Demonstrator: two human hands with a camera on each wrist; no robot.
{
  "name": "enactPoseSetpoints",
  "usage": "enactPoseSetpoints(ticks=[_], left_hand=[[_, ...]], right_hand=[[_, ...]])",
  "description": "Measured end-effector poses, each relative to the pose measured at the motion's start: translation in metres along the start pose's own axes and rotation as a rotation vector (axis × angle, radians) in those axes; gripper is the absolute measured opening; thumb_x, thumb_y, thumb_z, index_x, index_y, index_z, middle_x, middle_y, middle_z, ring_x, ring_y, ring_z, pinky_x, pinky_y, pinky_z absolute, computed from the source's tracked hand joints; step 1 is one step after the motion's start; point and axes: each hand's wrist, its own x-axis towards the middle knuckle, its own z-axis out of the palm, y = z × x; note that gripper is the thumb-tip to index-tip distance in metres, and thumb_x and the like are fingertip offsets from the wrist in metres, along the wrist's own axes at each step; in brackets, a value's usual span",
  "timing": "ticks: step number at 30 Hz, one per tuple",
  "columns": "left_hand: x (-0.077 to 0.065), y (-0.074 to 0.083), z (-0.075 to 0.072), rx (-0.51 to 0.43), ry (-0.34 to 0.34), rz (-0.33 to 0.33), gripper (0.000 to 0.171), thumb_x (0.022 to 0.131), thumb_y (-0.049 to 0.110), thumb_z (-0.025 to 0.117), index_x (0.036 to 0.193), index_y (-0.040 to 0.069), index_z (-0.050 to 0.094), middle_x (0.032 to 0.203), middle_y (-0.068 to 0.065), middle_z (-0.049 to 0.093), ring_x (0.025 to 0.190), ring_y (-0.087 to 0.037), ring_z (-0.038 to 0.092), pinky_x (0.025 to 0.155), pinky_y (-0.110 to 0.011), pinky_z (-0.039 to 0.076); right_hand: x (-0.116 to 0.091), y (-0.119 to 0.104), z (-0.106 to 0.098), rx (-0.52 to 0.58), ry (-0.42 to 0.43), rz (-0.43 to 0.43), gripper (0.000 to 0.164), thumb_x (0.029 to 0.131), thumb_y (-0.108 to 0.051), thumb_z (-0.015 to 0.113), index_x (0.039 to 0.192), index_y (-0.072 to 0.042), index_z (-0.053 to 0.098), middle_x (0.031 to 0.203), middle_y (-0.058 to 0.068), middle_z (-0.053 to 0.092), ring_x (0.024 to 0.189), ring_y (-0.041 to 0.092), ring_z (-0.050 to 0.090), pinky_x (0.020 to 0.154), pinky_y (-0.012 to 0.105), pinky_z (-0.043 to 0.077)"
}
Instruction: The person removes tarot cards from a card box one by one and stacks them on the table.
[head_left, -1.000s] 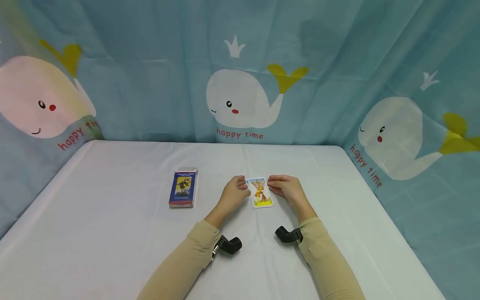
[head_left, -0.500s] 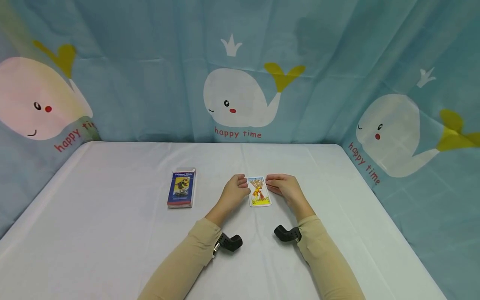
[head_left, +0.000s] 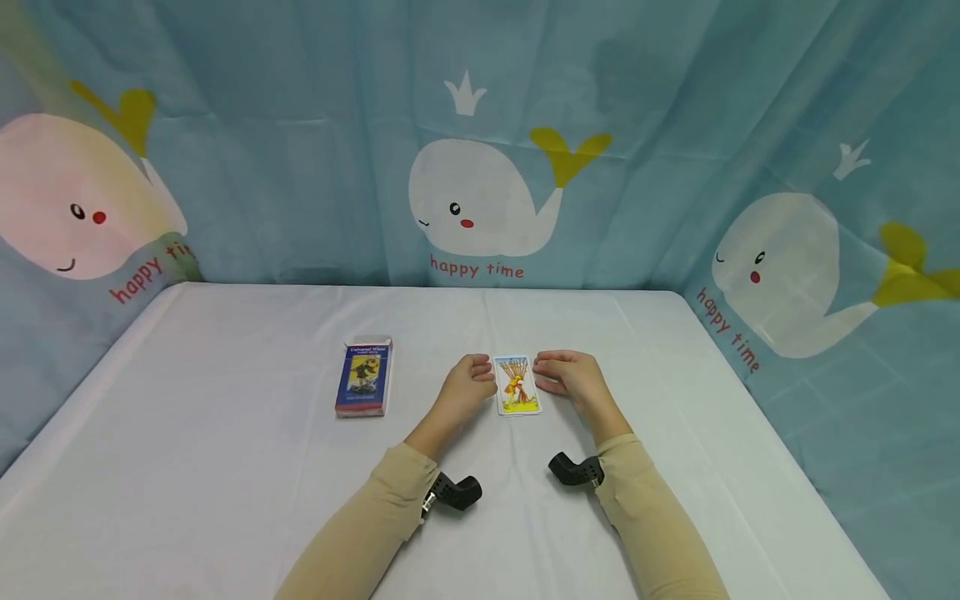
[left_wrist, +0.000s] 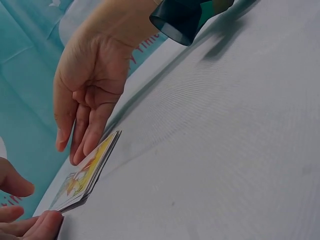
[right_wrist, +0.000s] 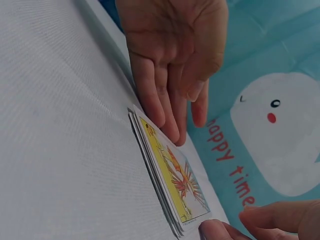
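Note:
A small stack of tarot cards (head_left: 517,386) lies face up on the white cloth, its top card yellow with a figure carrying a bundle of sticks. My left hand (head_left: 465,388) is along the stack's left side, its relaxed fingers (left_wrist: 47,225) right at the card edge. On the opposite side is my right hand (head_left: 576,382), fingers gently bent, with its fingertips (right_wrist: 214,229) beside the upper edge. Both wrist views show the side of the stack, where the card edges are slightly uneven. Neither hand grips the cards.
A blue tarot card box (head_left: 364,377) stands to the left of my hands. The white-covered table (head_left: 225,467) reaches back to a blue curtain (head_left: 300,167) printed with whales. Black wrist cameras (head_left: 576,469) sit below both hands.
My left hand has drawn back slightly to the left from the stack. The blue corner peeking out at the stack's upper left no longer shows. The right hand has barely moved.

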Motion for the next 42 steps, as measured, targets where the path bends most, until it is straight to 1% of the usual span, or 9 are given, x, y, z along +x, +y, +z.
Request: enactPoseSetpoints(ticks=[5,11,17,22,24,29,31,38,42], left_hand=[[0.0002,0.0007,0.0029,-0.012,-0.006,0.002,0.058,0.087,-0.001,0.057,0.143,-0.005,0.043,0.143,-0.024,0.052,0.129,-0.035,0.054,0.107,-0.043,0.045],[0.0023,0.0004,0.0037,-0.015,0.0,-0.003,0.057,0.087,0.0,0.057,0.142,-0.005,0.044,0.143,-0.023,0.052,0.129,-0.035,0.054,0.107,-0.042,0.045],[0.0018,0.001,0.0034,-0.001,0.008,-0.002,0.057,0.086,-0.001,0.056,0.141,-0.007,0.045,0.142,-0.023,0.053,0.128,-0.035,0.055,0.104,-0.041,0.048],[0.0034,0.0,0.0034,-0.006,0.009,0.011,0.054,0.086,-0.002,0.055,0.139,-0.007,0.046,0.14,-0.024,0.054,0.128,-0.034,0.055,0.104,-0.041,0.047],[0.0042,-0.0003,0.0029,0.017,0.011,0.019,0.053,0.086,-0.002,0.055,0.138,-0.007,0.048,0.139,-0.024,0.056,0.127,-0.034,0.056,0.104,-0.041,0.048],[0.0055,0.0008,0.0014,0.111,0.038,0.02,0.05,0.086,0.0,0.058,0.136,-0.002,0.052,0.137,-0.019,0.059,0.124,-0.031,0.058,0.101,-0.041,0.048],[0.006,0.0007,0.0007,0.117,0.044,0.016,0.05,0.086,0.001,0.058,0.136,-0.002,0.052,0.136,-0.019,0.059,0.122,-0.03,0.058,0.101,-0.041,0.048],[0.0033,0.0006,0.0001,0.085,0.012,0.034,0.05,0.086,-0.001,0.057,0.136,-0.004,0.052,0.137,-0.022,0.058,0.121,-0.031,0.059,0.1,-0.039,0.049],[0.0019,0.0015,0.0001,0.085,0.015,0.027,0.05,0.087,0.0,0.056,0.136,-0.003,0.052,0.137,-0.021,0.058,0.122,-0.029,0.059,0.101,-0.04,0.048]], right_hand=[[0.0,0.0005,0.0003,-0.005,0.003,-0.016,0.035,0.096,-0.006,0.059,0.129,0.005,0.061,0.129,0.019,0.063,0.094,0.009,0.068,0.08,0.025,0.058],[0.0033,0.0009,-0.0004,-0.008,0.013,-0.011,0.034,0.096,-0.007,0.06,0.128,0.004,0.063,0.128,0.019,0.064,0.095,0.009,0.068,0.081,0.026,0.058],[0.0043,0.0017,-0.0001,-0.017,-0.007,-0.031,0.036,0.097,-0.007,0.059,0.13,0.006,0.06,0.13,0.021,0.063,0.097,0.011,0.068,0.083,0.027,0.057],[0.0022,-0.0005,0.0015,-0.037,-0.017,-0.028,0.035,0.097,-0.009,0.059,0.13,0.003,0.061,0.13,0.02,0.063,0.096,0.01,0.068,0.083,0.027,0.057],[0.0006,-0.0019,0.002,-0.045,-0.016,-0.02,0.035,0.098,-0.01,0.058,0.13,0.002,0.061,0.131,0.02,0.063,0.095,0.01,0.068,0.083,0.027,0.058],[-0.0017,-0.0053,0.0016,-0.061,-0.021,-0.017,0.035,0.099,-0.012,0.056,0.131,0.003,0.06,0.133,0.021,0.062,0.098,0.012,0.068,0.083,0.029,0.058],[-0.0016,-0.006,0.0019,-0.065,-0.024,-0.018,0.035,0.099,-0.013,0.056,0.131,0.002,0.06,0.133,0.021,0.062,0.099,0.013,0.068,0.083,0.029,0.058],[0.0,-0.0056,0.0038,-0.084,-0.025,-0.027,0.035,0.1,-0.014,0.056,0.13,0.002,0.061,0.133,0.02,0.062,0.099,0.013,0.069,0.083,0.028,0.058],[0.0017,-0.0049,0.0055,-0.086,-0.024,-0.035,0.034,0.099,-0.014,0.056,0.129,0.002,0.062,0.131,0.02,0.063,0.097,0.012,0.069,0.082,0.027,0.058]])
